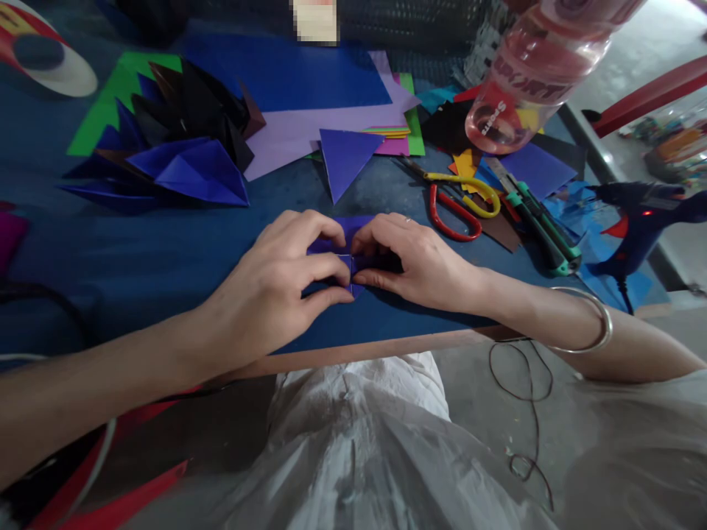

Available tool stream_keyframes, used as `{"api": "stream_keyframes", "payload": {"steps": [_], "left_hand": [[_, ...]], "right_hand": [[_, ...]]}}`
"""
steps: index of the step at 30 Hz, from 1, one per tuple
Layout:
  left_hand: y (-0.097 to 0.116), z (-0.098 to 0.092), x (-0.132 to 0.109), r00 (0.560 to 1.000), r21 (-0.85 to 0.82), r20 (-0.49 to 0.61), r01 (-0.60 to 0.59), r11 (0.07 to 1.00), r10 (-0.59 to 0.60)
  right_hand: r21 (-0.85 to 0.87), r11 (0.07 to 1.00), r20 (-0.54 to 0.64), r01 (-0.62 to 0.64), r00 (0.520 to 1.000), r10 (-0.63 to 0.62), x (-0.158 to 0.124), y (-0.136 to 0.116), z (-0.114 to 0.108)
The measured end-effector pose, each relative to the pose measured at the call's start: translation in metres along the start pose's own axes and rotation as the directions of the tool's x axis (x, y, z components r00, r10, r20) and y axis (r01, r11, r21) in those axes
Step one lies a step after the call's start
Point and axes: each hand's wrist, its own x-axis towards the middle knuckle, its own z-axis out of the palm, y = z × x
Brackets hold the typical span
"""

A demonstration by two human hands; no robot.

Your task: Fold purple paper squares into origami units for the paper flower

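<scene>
A small folded piece of purple paper (343, 261) lies on the blue tabletop near its front edge, largely covered by my fingers. My left hand (290, 276) bends its fingers over the paper's left side, thumb and fingertips pressing near the middle crease. From the other side my right hand (406, 258) pinches the paper with thumb and curled fingers, the fingertips of both hands almost meeting. Just beyond them is a purple paper triangle (349, 158). Folded blue and black paper shapes (193, 173) sit in a cluster at the back left.
Scissors (456, 213), a green utility knife (538, 217) and a glue gun (635, 221) with a lit red light lie to the right. Behind them stands a clear pink bottle (530, 81). Flat coloured sheets (287, 73) cover the back; a tape roll (47, 55) is far left.
</scene>
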Motion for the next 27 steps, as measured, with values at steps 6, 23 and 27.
{"api": "stream_keyframes", "payload": {"steps": [6, 23, 27], "left_hand": [[0.014, -0.001, -0.030, 0.983, 0.073, 0.040, -0.184, 0.980, 0.182], [0.008, -0.002, -0.036, 0.969, -0.037, 0.119, -0.215, 0.976, 0.218], [0.007, 0.001, -0.040, 0.970, -0.036, 0.130, -0.203, 0.978, 0.206]], "right_hand": [[-0.011, 1.000, 0.007, -0.010, 1.000, 0.010, 0.000, -0.001, 0.000], [-0.004, 1.000, 0.018, -0.031, 0.999, 0.031, 0.001, -0.003, -0.002], [-0.008, 0.999, 0.031, -0.048, 0.998, 0.049, 0.000, -0.003, -0.003]]}}
